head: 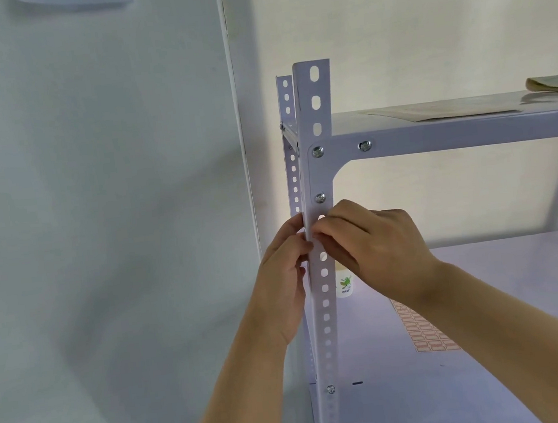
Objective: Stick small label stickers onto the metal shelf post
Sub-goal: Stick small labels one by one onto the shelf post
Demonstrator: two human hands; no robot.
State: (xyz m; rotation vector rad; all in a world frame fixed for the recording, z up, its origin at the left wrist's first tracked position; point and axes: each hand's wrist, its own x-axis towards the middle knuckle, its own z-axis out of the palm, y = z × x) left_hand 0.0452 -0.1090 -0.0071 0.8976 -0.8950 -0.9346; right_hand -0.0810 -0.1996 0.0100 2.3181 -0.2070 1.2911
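Stickers looked light and floppy, best taken by an edge. Both the left hand point(284, 262) and the right hand point(374, 246) pinched at the post point(318, 172); whether either held a sticker, I could not tell.

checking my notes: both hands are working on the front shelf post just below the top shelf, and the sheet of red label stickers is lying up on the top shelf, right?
Not quite. The head view shows the sheet of red label stickers lying on the lower shelf, not the top shelf. The rest holds: left hand and right hand are at the front shelf post.
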